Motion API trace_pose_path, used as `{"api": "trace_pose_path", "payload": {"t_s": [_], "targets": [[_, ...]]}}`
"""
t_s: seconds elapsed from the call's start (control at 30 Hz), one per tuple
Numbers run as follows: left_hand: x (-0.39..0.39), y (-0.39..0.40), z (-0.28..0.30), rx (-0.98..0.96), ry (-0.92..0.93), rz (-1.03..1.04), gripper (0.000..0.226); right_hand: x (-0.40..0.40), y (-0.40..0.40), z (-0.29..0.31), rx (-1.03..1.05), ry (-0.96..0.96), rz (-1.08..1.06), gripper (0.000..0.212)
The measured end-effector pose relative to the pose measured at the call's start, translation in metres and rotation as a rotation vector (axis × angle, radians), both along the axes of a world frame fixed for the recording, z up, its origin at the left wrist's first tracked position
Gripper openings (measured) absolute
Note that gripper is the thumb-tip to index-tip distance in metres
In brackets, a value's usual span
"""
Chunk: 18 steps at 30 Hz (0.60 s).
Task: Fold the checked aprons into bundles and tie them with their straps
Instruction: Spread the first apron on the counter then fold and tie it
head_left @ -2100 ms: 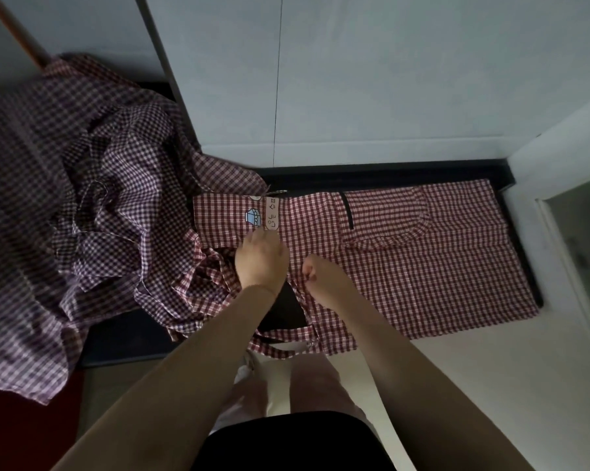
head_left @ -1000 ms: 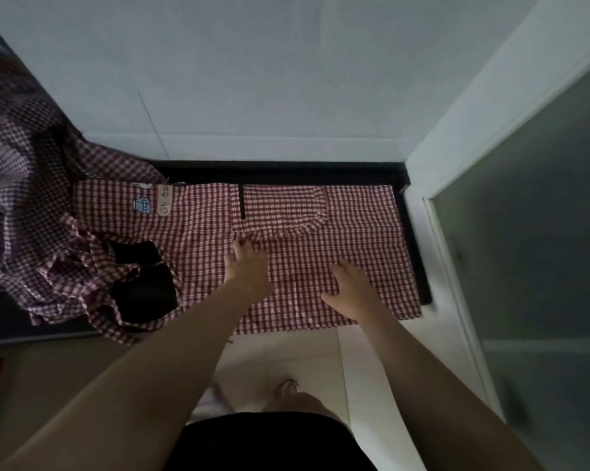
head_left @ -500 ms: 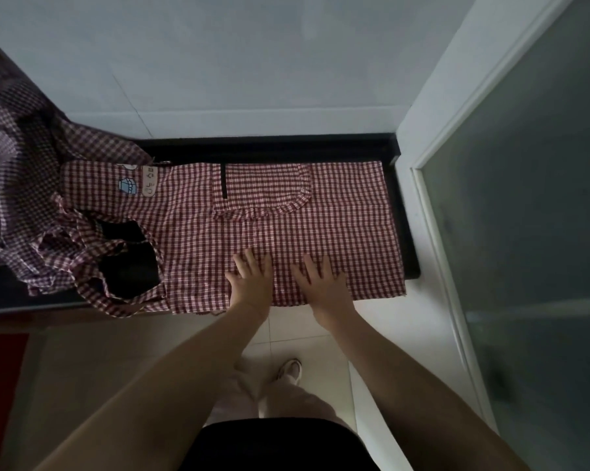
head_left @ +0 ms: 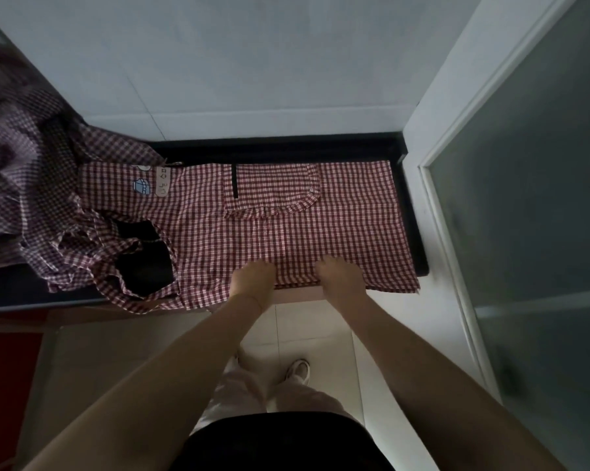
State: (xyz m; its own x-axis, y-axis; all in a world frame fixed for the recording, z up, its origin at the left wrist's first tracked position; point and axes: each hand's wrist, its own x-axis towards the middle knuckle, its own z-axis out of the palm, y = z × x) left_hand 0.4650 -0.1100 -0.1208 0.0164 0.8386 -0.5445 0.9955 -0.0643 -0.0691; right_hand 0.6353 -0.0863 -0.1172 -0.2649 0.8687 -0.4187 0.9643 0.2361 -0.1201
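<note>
Both hands, left (head_left: 252, 277) and right (head_left: 341, 275), curl onto the red-and-white checked cotton apron's (head_left: 320, 229) near hem; uneven lifting could skew the fold.

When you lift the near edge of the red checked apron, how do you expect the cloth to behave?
The red checked apron will probably be floppy: its near edge already droops over the black counter. It looks thin and light, lying flat with only slight wrinkles. The left hand and right hand grip spots set apart, so the cloth between them may sag.

Both hands grip apron (head_left: 320, 229) hem.
</note>
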Motion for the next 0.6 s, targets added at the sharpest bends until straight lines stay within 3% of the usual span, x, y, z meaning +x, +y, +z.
{"api": "trace_pose_path", "payload": {"t_s": [0.1, 0.17, 0.3, 0.4, 0.5, 0.6], "targets": [[-0.018, 0.021, 0.027, -0.13, 0.121, 0.064, 0.024, 0.003, 0.026, 0.023, -0.114, -0.017, -0.209, 0.025], [-0.032, 0.031, 0.046, -0.089, 0.109, 0.154, 0.026, 0.007, 0.039, 0.041, -0.122, -0.047, -0.246, 0.027], [-0.062, 0.044, 0.064, 0.029, -0.06, 0.486, 0.023, 0.013, 0.065, 0.074, -0.065, -0.084, -0.251, 0.024], [-0.074, 0.053, 0.07, -0.016, -0.275, 0.619, 0.024, 0.021, 0.081, 0.079, -0.093, -0.019, -0.247, 0.023], [-0.079, 0.06, 0.076, -0.154, -0.346, 0.609, 0.033, 0.025, 0.096, 0.083, -0.123, -0.029, -0.207, 0.022], [-0.088, 0.075, 0.089, -0.402, -0.355, 0.614, 0.045, 0.02, 0.111, 0.09, -0.315, -0.127, -0.225, 0.046]]}}
